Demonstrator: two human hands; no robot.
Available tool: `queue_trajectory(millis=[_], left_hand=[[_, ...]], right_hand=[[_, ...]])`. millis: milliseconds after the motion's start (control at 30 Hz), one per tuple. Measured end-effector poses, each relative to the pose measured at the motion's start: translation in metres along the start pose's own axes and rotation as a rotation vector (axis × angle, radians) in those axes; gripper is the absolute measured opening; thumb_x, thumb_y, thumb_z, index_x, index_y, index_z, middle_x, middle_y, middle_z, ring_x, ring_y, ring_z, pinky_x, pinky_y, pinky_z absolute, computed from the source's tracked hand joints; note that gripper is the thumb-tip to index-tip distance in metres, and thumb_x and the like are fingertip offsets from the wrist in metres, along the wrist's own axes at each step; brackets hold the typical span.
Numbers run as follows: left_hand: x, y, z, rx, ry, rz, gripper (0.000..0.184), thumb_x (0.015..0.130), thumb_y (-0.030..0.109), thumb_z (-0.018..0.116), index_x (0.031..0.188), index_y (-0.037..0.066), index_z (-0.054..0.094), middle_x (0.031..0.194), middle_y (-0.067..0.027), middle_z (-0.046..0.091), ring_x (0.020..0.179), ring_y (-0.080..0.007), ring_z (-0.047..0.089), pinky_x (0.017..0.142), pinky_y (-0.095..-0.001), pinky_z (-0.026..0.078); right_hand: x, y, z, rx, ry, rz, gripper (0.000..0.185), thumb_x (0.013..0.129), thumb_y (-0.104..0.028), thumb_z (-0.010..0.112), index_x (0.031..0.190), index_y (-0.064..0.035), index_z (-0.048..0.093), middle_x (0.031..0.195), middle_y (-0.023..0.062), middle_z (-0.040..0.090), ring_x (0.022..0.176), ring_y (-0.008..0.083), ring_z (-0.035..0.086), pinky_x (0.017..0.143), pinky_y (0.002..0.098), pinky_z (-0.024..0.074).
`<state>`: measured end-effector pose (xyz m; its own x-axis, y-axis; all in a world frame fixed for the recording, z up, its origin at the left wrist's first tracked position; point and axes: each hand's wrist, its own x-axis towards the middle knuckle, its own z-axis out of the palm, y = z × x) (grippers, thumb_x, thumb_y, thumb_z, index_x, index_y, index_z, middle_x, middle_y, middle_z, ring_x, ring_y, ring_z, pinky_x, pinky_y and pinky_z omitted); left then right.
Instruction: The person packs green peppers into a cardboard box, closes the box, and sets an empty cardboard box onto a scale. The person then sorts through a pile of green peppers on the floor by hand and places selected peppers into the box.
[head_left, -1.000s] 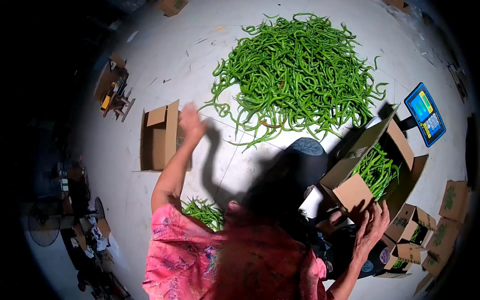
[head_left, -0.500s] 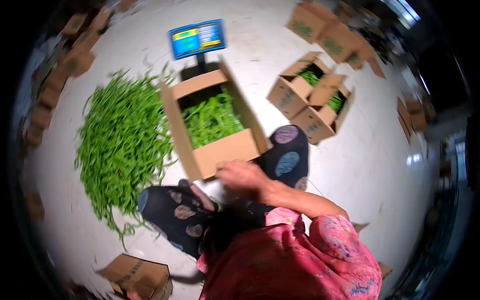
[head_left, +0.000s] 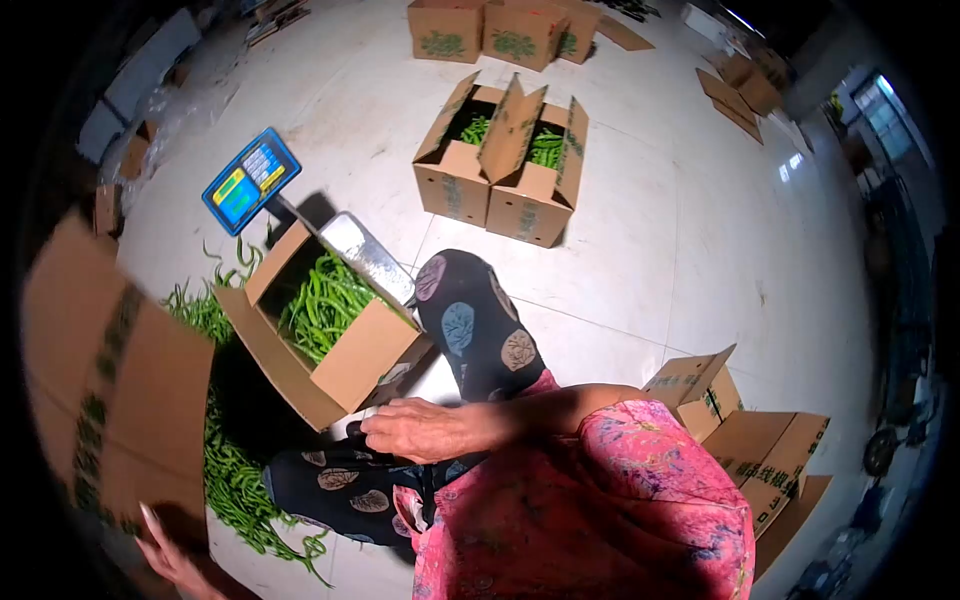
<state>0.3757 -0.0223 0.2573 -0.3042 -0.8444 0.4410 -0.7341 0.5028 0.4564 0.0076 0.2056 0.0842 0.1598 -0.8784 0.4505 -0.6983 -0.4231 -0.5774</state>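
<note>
Lower left: our left hand (head_left: 174, 562), fingers straight, at box (head_left: 140, 380). Below centre: right hand (head_left: 425, 430), fingers curled. Whether either grips, we cannot tell. Peppers (head_left: 326, 306) in carton (head_left: 366, 354), left of centre.

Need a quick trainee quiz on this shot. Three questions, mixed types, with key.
1. Which is nearest the large carton at the picture's left edge? A) right hand B) left hand C) neither hand is in view
2. True or false, about the two boxes side by side: their top flaps are all folded shut.
3. Fill the gap: the scale display has a ____ frame.

Key: 1. B. 2. False; flaps stand open and green peppers show inside. 3. Blue.
</note>
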Motion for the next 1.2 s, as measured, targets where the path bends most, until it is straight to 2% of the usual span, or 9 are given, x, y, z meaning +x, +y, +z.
queue_trajectory(millis=[67, 200, 367, 533, 700, 800, 1000, 1100, 1200], left_hand=[[0.042, 0.08, 0.033, -0.095, -0.013, 0.099, 0.055, 0.101, 0.046, 0.035, 0.142, 0.011, 0.046, 0.149, -0.0184, 0.032, 0.136, -0.0317, 0.036, 0.112, -0.0429, 0.03], [0.063, 0.207, 0.108, -0.285, 0.106, 0.356, 0.038, 0.094, 0.019, 0.051, 0.123, -0.004, 0.057, 0.119, -0.0168, 0.06, 0.109, -0.0234, 0.055, 0.098, -0.0329, 0.04], [0.028, 0.363, 0.16, -0.937, -0.472, 0.305, 0.03, 0.088, 0.005, 0.056, 0.116, -0.007, 0.058, 0.107, -0.0114, 0.063, 0.097, -0.0165, 0.057, 0.087, -0.0276, 0.045], [-0.024, 0.438, 0.218, -0.921, -0.701, 0.801, 0.038, 0.074, -0.007, 0.061, 0.111, 0.001, 0.061, 0.094, -0.0135, 0.065, 0.088, -0.0222, 0.063, 0.074, -0.0321, 0.049], [-0.085, 0.467, 0.263, -0.772, -0.66, 1.113, 0.04, 0.064, -0.01, 0.059, 0.103, 0.001, 0.063, 0.09, -0.0157, 0.063, 0.083, -0.0356, 0.061, 0.074, -0.0365, 0.05], [-0.118, 0.474, 0.3, -0.769, -0.619, 1.247, 0.047, 0.058, -0.008, 0.061, 0.104, 0.005, 0.061, 0.096, -0.0128, 0.062, 0.09, -0.0327, 0.06, 0.078, -0.0409, 0.049], [-0.195, 0.463, 0.393, -0.777, -0.516, 1.269, 0.024, 0.075, 0.012, 0.054, 0.098, 0.007, 0.059, 0.087, -0.0111, 0.056, 0.085, -0.0301, 0.056, 0.072, -0.0435, 0.044], [-0.225, 0.429, 0.464, -0.748, -0.541, 1.183, 0.029, 0.075, 0.01, 0.054, 0.103, 0.006, 0.061, 0.096, -0.0107, 0.06, 0.095, -0.0301, 0.057, 0.079, -0.0441, 0.045], [-0.235, 0.414, 0.48, -0.55, -0.516, 1.356, 0.028, 0.078, 0.015, 0.053, 0.103, 0.006, 0.062, 0.104, -0.0139, 0.062, 0.108, -0.0329, 0.054, 0.093, -0.0498, 0.041]], right_hand=[[-0.003, -0.001, -0.004, 0.008, 0.06, -0.006, 0.012, 0.079, -0.01, 0.056, 0.089, -0.0023, 0.056, 0.104, 0.0143, 0.054, 0.097, 0.0305, 0.056, 0.079, 0.0409, 0.0461], [-0.01, -0.01, -0.036, -0.041, 0.216, 0.052, 0.025, 0.073, -0.006, 0.061, 0.097, 0.0001, 0.056, 0.115, 0.0182, 0.05, 0.101, 0.0335, 0.054, 0.082, 0.0421, 0.0459], [-0.034, -0.011, -0.074, -0.26, 0.422, 0.091, 0.034, 0.075, -0.014, 0.066, 0.106, -0.0019, 0.059, 0.129, 0.0207, 0.05, 0.107, 0.0323, 0.054, 0.086, 0.0414, 0.0465], [-0.087, -0.009, -0.102, -0.442, 0.323, 0.349, 0.042, 0.071, -0.011, 0.061, 0.112, -0.0026, 0.062, 0.124, 0.0201, 0.055, 0.113, 0.0326, 0.053, 0.095, 0.0436, 0.0437], [-0.146, 0.048, -0.101, -0.498, 0.351, 0.614, 0.04, 0.072, -0.007, 0.059, 0.112, -0.0051, 0.063, 0.117, 0.0179, 0.058, 0.109, 0.0335, 0.053, 0.095, 0.0412, 0.0435], [-0.181, 0.101, -0.105, -0.398, 0.381, 0.846, 0.038, 0.074, -0.007, 0.059, 0.112, -0.0049, 0.063, 0.115, 0.0161, 0.058, 0.107, 0.0313, 0.054, 0.094, 0.0395, 0.0436], [-0.229, 0.142, -0.091, -0.15, 0.496, 1.07, 0.033, 0.078, -0.007, 0.058, 0.111, -0.0044, 0.063, 0.11, 0.0125, 0.059, 0.104, 0.0268, 0.054, 0.091, 0.0361, 0.0439], [-0.245, 0.14, -0.084, -0.037, 0.54, 1.087, 0.031, 0.08, -0.007, 0.057, 0.11, -0.0041, 0.063, 0.108, 0.0107, 0.059, 0.102, 0.0246, 0.054, 0.089, 0.0345, 0.0441], [-0.249, 0.143, -0.08, 0.072, 0.563, 1.08, 0.029, 0.082, -0.007, 0.057, 0.11, -0.0039, 0.062, 0.106, 0.0089, 0.06, 0.1, 0.0224, 0.054, 0.088, 0.0328, 0.0442]])
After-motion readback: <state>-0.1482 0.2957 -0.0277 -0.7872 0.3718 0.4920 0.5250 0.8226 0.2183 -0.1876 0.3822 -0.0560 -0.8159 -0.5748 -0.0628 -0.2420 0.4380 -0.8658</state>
